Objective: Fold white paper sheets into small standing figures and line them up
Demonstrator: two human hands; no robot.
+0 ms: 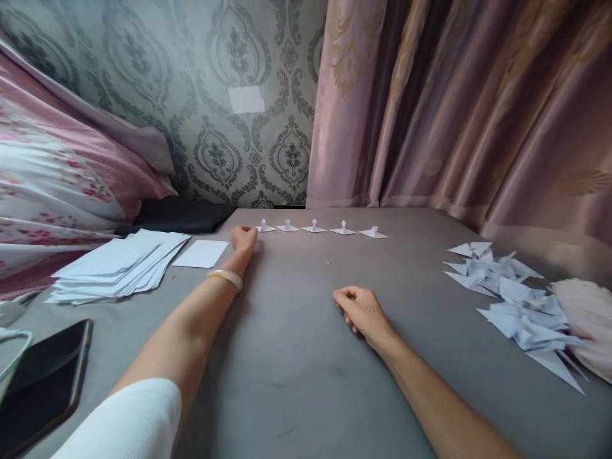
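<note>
Near twelve o'clock, folded papers (314, 227) are standing aligned, possibly risking toppling from a brush by the left hand (244, 238), fingers curled at eleven, hold unclear, while the right hand (362, 311), bunched at one, is showing nothing held.

Phone (45, 373): dark screen, lower left
Curtain (354, 95): pink and gold, right
Wall (191, 44): ornate grey wallpaper
Cloth (90, 185): floral, left

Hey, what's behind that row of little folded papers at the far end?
Behind the folded papers is some grey surface, then the patterned wall and pink curtain. Whatever the papers themselves hide can't be seen.
</note>
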